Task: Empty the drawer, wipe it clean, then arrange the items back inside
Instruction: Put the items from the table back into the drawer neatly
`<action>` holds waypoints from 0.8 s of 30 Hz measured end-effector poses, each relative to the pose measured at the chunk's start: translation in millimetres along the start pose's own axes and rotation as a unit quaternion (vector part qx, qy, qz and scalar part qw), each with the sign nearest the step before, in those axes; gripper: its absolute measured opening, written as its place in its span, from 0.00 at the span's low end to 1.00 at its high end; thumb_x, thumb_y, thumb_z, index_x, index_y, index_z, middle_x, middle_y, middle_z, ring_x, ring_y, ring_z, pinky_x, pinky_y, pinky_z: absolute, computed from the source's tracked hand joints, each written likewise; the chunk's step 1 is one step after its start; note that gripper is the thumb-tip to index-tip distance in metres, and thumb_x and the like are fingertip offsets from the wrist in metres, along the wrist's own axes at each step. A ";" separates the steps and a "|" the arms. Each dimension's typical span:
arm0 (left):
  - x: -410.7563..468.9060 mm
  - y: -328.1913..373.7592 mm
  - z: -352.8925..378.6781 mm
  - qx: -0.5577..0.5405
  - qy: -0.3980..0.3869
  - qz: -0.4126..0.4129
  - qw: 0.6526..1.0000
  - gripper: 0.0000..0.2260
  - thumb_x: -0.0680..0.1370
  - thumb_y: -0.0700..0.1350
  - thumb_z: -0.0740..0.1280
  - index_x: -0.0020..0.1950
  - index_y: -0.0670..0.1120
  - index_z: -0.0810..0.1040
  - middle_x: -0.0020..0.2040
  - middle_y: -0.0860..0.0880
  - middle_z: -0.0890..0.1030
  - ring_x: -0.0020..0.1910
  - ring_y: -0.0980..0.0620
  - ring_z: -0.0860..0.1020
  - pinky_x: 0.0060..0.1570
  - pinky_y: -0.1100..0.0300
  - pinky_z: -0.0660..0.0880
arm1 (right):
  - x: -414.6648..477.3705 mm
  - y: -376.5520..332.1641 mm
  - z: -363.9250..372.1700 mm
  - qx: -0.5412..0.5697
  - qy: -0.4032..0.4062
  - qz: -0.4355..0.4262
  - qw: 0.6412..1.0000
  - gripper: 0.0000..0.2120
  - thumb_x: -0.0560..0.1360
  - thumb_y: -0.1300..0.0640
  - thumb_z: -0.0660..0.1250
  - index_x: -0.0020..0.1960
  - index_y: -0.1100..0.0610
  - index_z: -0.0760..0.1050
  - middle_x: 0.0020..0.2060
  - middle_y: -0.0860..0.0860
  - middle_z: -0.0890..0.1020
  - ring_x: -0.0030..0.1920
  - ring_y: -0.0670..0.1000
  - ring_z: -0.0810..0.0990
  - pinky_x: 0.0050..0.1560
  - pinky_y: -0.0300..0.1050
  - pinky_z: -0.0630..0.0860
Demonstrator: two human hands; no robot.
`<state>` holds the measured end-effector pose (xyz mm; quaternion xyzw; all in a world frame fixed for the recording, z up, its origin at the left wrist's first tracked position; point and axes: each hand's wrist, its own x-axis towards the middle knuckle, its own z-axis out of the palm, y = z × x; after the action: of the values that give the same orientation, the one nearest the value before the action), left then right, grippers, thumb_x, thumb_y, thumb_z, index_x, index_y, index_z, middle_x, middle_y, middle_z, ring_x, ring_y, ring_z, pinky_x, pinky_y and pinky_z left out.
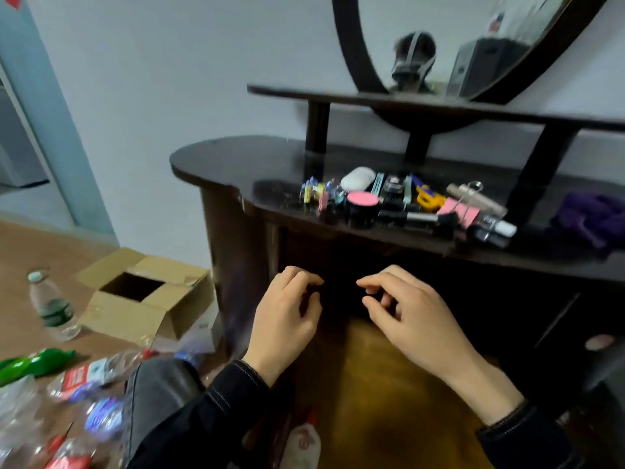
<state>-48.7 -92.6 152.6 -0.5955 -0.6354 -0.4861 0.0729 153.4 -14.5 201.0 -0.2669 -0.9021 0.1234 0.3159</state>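
The dark wooden dresser [236,157] has its drawer front [338,252] in deep shadow below the top; I cannot tell if it is pulled out. My left hand [287,316] and my right hand [412,313] hover side by side just before that front, fingers loosely curled, with nothing visible in them. On the dresser top lies a heap of small items: coloured binder clips [316,194], a white case [357,177], a pink-lidded black jar [362,206], a black brush [419,218], a big pink clip [460,209] and tubes [493,230]. A purple cloth [592,218] sits to the right.
An open cardboard box [145,296] stands on the wooden floor left of the dresser. Several plastic bottles [54,306] and a green bottle [33,363] lie around it. A raised shelf [338,96] and an oval mirror [351,45] rise behind the heap.
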 end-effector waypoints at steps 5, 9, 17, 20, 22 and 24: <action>58.0 41.7 -27.4 -0.031 0.066 0.076 0.994 0.11 0.75 0.37 0.69 0.54 0.49 0.79 0.49 0.58 0.76 0.46 0.56 0.75 0.43 0.65 0.73 | 61.0 -8.9 -58.2 -0.001 0.120 -0.008 0.993 0.06 0.77 0.50 0.67 0.52 0.42 0.78 0.44 0.38 0.78 0.43 0.41 0.78 0.40 0.31 0.71; 112.3 61.2 -31.0 -0.037 0.097 0.075 0.992 0.09 0.74 0.37 0.70 0.50 0.49 0.79 0.44 0.58 0.74 0.43 0.56 0.75 0.40 0.63 0.73 | 91.9 21.1 -69.8 -0.117 0.137 0.029 0.983 0.05 0.76 0.54 0.70 0.49 0.44 0.79 0.43 0.39 0.75 0.45 0.38 0.77 0.40 0.29 0.70; 232.3 65.2 -2.0 0.164 -0.087 -0.022 0.982 0.11 0.76 0.48 0.64 0.58 0.49 0.75 0.52 0.50 0.79 0.56 0.45 0.73 0.50 0.52 0.74 | 112.0 53.6 -77.0 -0.166 0.184 0.055 0.967 0.03 0.75 0.51 0.70 0.49 0.46 0.80 0.46 0.39 0.72 0.48 0.43 0.71 0.49 0.41 0.74; 256.2 59.5 18.5 0.240 -0.180 -0.067 0.952 0.13 0.76 0.53 0.65 0.56 0.47 0.73 0.55 0.46 0.79 0.59 0.41 0.72 0.56 0.49 0.71 | 110.2 53.1 -78.9 -0.139 0.209 0.085 0.964 0.03 0.76 0.52 0.68 0.49 0.47 0.79 0.46 0.41 0.73 0.50 0.44 0.71 0.50 0.41 0.75; 265.2 54.1 30.5 0.244 -0.212 -0.086 0.942 0.15 0.73 0.54 0.67 0.55 0.47 0.73 0.56 0.46 0.79 0.58 0.42 0.74 0.57 0.49 0.73 | 109.0 52.7 -81.6 -0.128 0.228 0.094 0.961 0.03 0.76 0.53 0.67 0.48 0.48 0.79 0.47 0.41 0.74 0.50 0.45 0.72 0.50 0.43 0.75; 271.4 49.8 38.3 0.234 -0.224 -0.103 0.940 0.16 0.70 0.54 0.69 0.54 0.48 0.73 0.55 0.47 0.80 0.56 0.44 0.77 0.57 0.49 0.75 | 109.4 52.6 -82.9 -0.116 0.239 0.102 0.959 0.03 0.76 0.54 0.67 0.48 0.49 0.79 0.47 0.42 0.74 0.50 0.44 0.71 0.50 0.42 0.75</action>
<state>-64.9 111.6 341.6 -0.5863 -0.7891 -0.1826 0.0159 155.4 94.6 299.4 -0.4135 -0.7767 -0.0175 0.4749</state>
